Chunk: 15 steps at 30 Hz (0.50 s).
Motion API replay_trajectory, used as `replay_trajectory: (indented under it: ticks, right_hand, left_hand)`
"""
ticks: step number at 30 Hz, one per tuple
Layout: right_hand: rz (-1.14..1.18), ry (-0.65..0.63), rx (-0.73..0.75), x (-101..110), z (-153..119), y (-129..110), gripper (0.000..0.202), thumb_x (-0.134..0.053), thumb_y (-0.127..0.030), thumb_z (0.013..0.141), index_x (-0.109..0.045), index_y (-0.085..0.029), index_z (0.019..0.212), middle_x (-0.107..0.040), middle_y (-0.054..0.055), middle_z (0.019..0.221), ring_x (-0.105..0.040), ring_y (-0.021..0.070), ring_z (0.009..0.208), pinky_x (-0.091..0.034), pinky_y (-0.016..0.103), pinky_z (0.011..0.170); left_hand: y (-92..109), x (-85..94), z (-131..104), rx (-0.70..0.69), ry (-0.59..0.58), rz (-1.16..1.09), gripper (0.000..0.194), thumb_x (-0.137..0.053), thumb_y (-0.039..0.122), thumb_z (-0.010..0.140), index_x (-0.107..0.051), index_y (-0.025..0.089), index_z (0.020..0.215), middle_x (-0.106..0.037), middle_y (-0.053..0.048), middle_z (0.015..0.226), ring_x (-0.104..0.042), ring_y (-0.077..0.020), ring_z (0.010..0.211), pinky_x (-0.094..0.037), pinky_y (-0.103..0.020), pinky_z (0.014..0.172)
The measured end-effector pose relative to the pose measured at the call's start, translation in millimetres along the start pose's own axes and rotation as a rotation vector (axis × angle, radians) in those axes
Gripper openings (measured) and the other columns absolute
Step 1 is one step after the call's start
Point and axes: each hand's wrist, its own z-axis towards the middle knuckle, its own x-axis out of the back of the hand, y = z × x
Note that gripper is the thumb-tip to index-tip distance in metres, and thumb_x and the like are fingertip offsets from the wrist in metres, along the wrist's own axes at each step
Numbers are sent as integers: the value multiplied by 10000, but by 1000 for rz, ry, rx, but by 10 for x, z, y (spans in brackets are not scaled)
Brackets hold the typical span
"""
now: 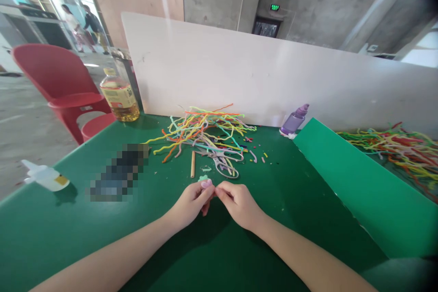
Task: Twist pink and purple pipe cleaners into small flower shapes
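Observation:
My left hand [192, 200] is closed, its thumb and fingers pinching a small pale pink curled piece [206, 183]. A mint green scalloped piece [202, 177] shows just beyond the fingertips; whether it is held or lies on the table I cannot tell. My right hand [237, 203] meets the left at the fingertips, thumb against forefinger, and what lies in that pinch is hidden. Beyond the hands are scissors [226, 166] with pale handles, a tan wooden stick [192, 164] and a small mint scrap [206, 169].
A heap of coloured fuzzy strips [205, 125] lies at the white partition [219, 68]. Left are a glue bottle [48, 177], a blurred-out dark object [119, 173] and an oil bottle [119, 96]. Right are a purple bottle [293, 121], a green board [362, 187] and more strips [400, 150].

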Motion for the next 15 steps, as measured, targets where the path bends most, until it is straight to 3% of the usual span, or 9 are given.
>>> replay_trajectory:
  ticks: [5, 9, 12, 15]
  right_hand:
    - [414, -108, -202, -14, 45, 57, 308, -437, -412, 889, -582, -163, 779, -392, -53, 521, -315, 66, 456, -231, 206, 439]
    - [832, -201, -402, -34, 66, 88, 259, -495, -382, 862, -560, -153, 757, -291, -95, 429, -156, 42, 375, -116, 202, 382]
    - [1057, -288, -461, -21, 72, 110, 224, -510, -346, 856, -541, -155, 743, -231, -115, 396, -92, 39, 361, -91, 201, 373]
    - [1096, -379, -460, 11, 82, 121, 226, -482, -350, 870, -522, -165, 746, -202, -123, 380, -73, 43, 348, -101, 206, 368]
  left_hand:
    - [2, 3, -7, -3, 10, 10, 390, -347, 455, 904, -455, 174, 657, -435, 59, 454, -439, -98, 414, -346, -224, 478]
    - [24, 1, -36, -43, 23, 99, 389, -331, 434, 918, -500, 168, 690, -441, 56, 429, -419, -97, 427, -351, -225, 511]
    - [46, -13, -63, -71, 22, 119, 371, -326, 412, 925, -512, 169, 714, -432, 59, 439, -404, -95, 422, -337, -221, 494]
    - [56, -22, -85, -113, 25, 132, 342, -341, 394, 924, -511, 170, 730, -417, 64, 459, -395, -89, 420, -333, -217, 487]
